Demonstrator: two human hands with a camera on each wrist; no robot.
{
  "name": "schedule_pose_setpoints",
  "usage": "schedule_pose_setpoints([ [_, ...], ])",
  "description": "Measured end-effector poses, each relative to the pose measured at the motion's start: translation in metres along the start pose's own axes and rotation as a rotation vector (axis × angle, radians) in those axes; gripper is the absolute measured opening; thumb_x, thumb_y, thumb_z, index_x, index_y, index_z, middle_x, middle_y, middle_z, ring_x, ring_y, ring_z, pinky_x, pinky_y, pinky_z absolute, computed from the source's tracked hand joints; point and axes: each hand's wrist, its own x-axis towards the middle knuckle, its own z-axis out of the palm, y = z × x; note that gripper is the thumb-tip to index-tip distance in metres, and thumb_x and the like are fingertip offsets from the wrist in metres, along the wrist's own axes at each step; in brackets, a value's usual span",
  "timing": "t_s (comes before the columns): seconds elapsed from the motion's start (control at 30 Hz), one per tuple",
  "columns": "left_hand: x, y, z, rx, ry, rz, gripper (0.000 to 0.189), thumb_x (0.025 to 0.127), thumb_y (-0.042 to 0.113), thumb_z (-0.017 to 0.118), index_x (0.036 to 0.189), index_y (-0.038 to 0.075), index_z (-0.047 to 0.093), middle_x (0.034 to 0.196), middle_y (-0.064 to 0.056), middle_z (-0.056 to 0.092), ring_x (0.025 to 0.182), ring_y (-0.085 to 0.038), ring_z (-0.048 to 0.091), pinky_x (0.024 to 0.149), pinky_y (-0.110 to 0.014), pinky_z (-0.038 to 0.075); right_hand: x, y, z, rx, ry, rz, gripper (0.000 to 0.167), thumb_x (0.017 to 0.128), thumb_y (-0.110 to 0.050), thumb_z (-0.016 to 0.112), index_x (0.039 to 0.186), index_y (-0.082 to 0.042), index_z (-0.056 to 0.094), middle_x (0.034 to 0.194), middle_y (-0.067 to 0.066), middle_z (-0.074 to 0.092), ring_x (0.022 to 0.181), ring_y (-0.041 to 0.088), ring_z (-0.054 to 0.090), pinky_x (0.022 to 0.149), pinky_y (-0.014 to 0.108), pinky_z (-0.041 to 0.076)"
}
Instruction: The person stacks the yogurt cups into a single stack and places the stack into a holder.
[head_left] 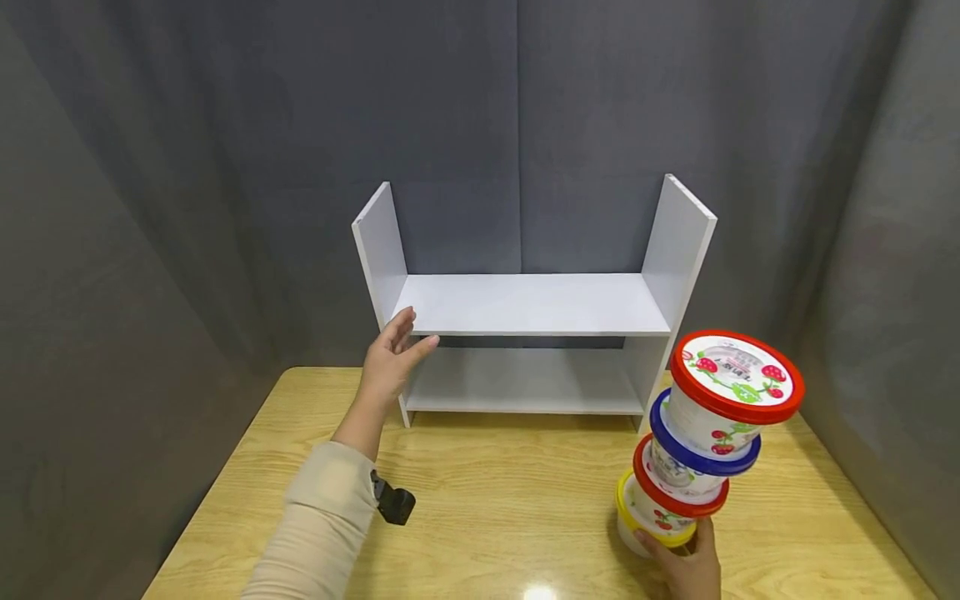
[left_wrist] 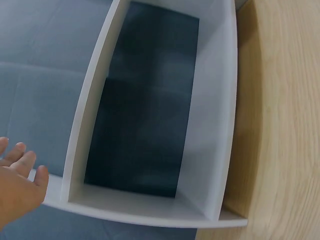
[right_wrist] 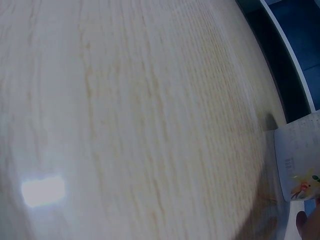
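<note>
Four lidded plastic tubs would exceed my count, so several white tubs with strawberry prints stand in a leaning stack at the right. On top is a red-lidded tub [head_left: 735,379], over a blue-lidded tub [head_left: 675,468], a second red-lidded tub [head_left: 678,504] and, lowest, a yellow-lidded tub [head_left: 633,533]. My right hand [head_left: 688,568] grips the lowest tub near its lid, thumb on the near side. In the right wrist view a printed white tub [right_wrist: 300,160] shows at the edge. My left hand [head_left: 390,362], holding nothing, is raised with fingers extended by the left side of the white shelf [head_left: 525,304].
The two-level shelf stands at the back of the wooden table [head_left: 487,500], with tall side panels. Grey curtains [head_left: 465,108] hang behind it and on both sides. A small black camera [head_left: 393,502] sits on the left wrist.
</note>
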Motion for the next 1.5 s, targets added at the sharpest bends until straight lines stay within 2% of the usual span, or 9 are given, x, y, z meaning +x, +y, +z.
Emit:
schedule_pose_setpoints([
  [0.27, 0.008, -0.003, -0.015, -0.066, 0.14, 0.0, 0.065, 0.077, 0.019, 0.065, 0.132, 0.007, 0.033, 0.132, -0.006, 0.037, 0.12, -0.013, 0.033, 0.098, -0.023, 0.024, 0.001, 0.0, -0.001, 0.079, 0.036, -0.011, 0.072, 0.064, -0.012, 0.076, 0.124, -0.014, 0.035, 0.1, -0.01, 0.045, 0.086, 0.0, 0.043, 0.07, 0.01, 0.034],
  [0.43, 0.014, -0.004, -0.023, -0.117, 0.281, 0.022, 0.058, 0.078, 0.015, 0.064, 0.13, 0.007, 0.038, 0.128, -0.006, 0.042, 0.116, -0.015, 0.039, 0.091, -0.02, 0.034, 0.002, -0.002, 0.0, 0.102, 0.007, 0.04, 0.074, 0.065, -0.014, 0.076, 0.125, -0.016, 0.033, 0.103, -0.006, 0.043, 0.088, 0.002, 0.042, 0.072, 0.011, 0.034],
  [0.53, 0.018, -0.004, -0.027, -0.129, 0.328, 0.033, 0.056, 0.079, 0.014, 0.063, 0.129, 0.007, 0.04, 0.127, -0.006, 0.043, 0.115, -0.015, 0.04, 0.09, -0.02, 0.035, 0.002, -0.003, 0.001, 0.107, -0.007, 0.061, 0.075, 0.065, -0.015, 0.076, 0.126, -0.017, 0.032, 0.107, -0.003, 0.042, 0.089, 0.002, 0.042, 0.073, 0.012, 0.033],
  [0.73, 0.029, -0.009, -0.032, -0.092, 0.346, 0.015, 0.057, 0.08, 0.015, 0.062, 0.131, 0.009, 0.037, 0.13, -0.006, 0.041, 0.116, -0.016, 0.039, 0.089, -0.018, 0.035, 0.002, -0.005, 0.0, 0.085, 0.0, 0.061, 0.075, 0.065, -0.016, 0.076, 0.126, -0.015, 0.032, 0.109, -0.003, 0.042, 0.088, 0.0, 0.043, 0.072, 0.01, 0.034],
  [0.97, 0.041, -0.01, -0.03, -0.069, 0.337, -0.012, 0.056, 0.08, 0.014, 0.061, 0.131, 0.008, 0.037, 0.13, -0.011, 0.04, 0.116, -0.018, 0.039, 0.088, -0.02, 0.036, 0.002, -0.004, 0.0, 0.142, -0.001, 0.045, 0.071, 0.064, -0.009, 0.076, 0.122, -0.015, 0.035, 0.105, -0.004, 0.044, 0.087, 0.0, 0.046, 0.07, 0.007, 0.037],
  [1.3, 0.057, -0.012, -0.025, -0.001, 0.406, -0.048, 0.046, 0.085, 0.014, 0.056, 0.128, 0.01, 0.042, 0.126, -0.007, 0.044, 0.113, -0.012, 0.042, 0.087, -0.02, 0.037, 0.004, -0.003, 0.0, 0.157, -0.017, 0.053, 0.071, 0.065, -0.01, 0.075, 0.122, -0.017, 0.034, 0.108, -0.003, 0.043, 0.089, 0.001, 0.045, 0.071, 0.008, 0.037],
  [1.5, 0.062, -0.013, -0.024, 0.002, 0.439, -0.029, 0.041, 0.085, 0.012, 0.055, 0.125, 0.009, 0.047, 0.122, -0.009, 0.049, 0.108, -0.014, 0.046, 0.086, -0.021, 0.039, 0.005, -0.002, 0.0, 0.15, -0.013, 0.052, 0.071, 0.065, -0.011, 0.075, 0.122, -0.017, 0.034, 0.108, -0.004, 0.042, 0.09, 0.001, 0.045, 0.071, 0.008, 0.036],
])
